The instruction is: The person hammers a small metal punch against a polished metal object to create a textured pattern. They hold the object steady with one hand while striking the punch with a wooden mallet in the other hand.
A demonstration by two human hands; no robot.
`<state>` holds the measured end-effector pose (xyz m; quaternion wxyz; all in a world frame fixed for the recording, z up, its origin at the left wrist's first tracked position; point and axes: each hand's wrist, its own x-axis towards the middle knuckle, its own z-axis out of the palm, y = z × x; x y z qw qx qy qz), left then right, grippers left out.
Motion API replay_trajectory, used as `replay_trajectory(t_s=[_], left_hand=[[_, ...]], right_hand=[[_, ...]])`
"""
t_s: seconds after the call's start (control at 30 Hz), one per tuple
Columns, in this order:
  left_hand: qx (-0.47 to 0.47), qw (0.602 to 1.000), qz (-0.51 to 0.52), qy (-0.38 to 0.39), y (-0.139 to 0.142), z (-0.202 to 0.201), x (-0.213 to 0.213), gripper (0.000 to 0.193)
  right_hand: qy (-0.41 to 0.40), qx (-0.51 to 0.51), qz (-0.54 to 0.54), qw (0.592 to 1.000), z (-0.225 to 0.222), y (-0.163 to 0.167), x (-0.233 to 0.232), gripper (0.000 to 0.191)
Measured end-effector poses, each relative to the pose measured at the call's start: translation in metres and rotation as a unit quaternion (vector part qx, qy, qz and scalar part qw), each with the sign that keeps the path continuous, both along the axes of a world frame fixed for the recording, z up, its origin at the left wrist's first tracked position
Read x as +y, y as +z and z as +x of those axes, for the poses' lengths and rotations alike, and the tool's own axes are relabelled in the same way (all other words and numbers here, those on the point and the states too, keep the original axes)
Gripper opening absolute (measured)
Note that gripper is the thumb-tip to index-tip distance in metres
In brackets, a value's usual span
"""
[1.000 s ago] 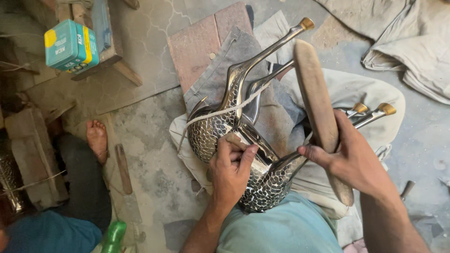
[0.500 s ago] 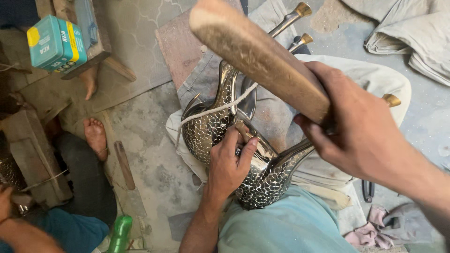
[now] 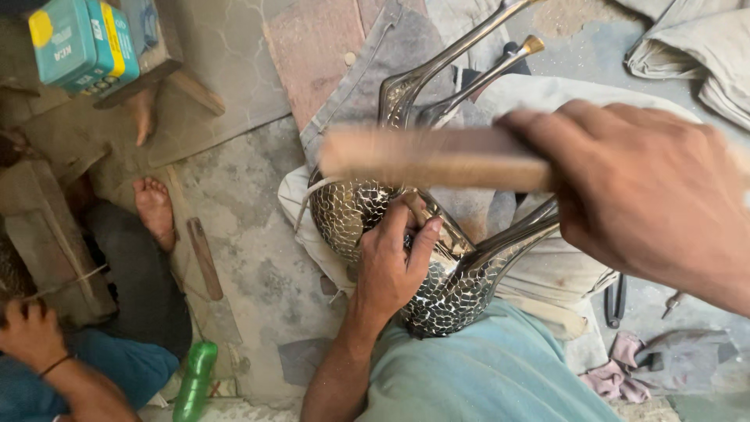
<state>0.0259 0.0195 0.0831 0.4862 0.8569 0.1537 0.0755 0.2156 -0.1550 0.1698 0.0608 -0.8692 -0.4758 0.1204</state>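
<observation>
I have my right hand (image 3: pixel 648 203) wrapped around a wooden stick (image 3: pixel 426 159), raised level above my lap. My left hand (image 3: pixel 393 262) presses fingers closed around a small metal tool against the patterned metal birds (image 3: pixel 437 289), which lie on a cloth (image 3: pixel 539 270) across my knees. Below is a cracked, dusty concrete floor (image 3: pixel 258 258) with a wooden plank (image 3: pixel 205 258) and a green bottle (image 3: pixel 194 383). Another person's bare foot (image 3: pixel 155 209) rests nearby; a teal box (image 3: pixel 82 43) sits top left.
</observation>
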Motion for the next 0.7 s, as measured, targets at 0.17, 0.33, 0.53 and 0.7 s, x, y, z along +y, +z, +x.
replay_trajectory(t_s=[0.17, 0.33, 0.53, 0.7], left_hand=[[-0.014, 1.0, -0.007, -0.006, -0.005, -0.001, 0.001, 0.018], [-0.008, 1.0, -0.025, -0.001, -0.006, -0.001, 0.0, 0.019], [-0.021, 1.0, -0.008, 0.0, -0.003, -0.002, 0.0, 0.02], [-0.006, 1.0, 0.001, -0.009, -0.002, 0.0, 0.001, 0.018]], right_hand=[[0.086, -0.074, -0.166, 0.98, 0.0, -0.022, -0.015, 0.051], [-0.06, 0.068, 0.048, 0.995, -0.003, -0.018, -0.015, 0.066], [-0.009, 0.03, 0.046, 0.998, -0.004, -0.023, -0.017, 0.06], [-0.01, 0.03, -0.135, 0.99, -0.003, -0.029, -0.022, 0.049]])
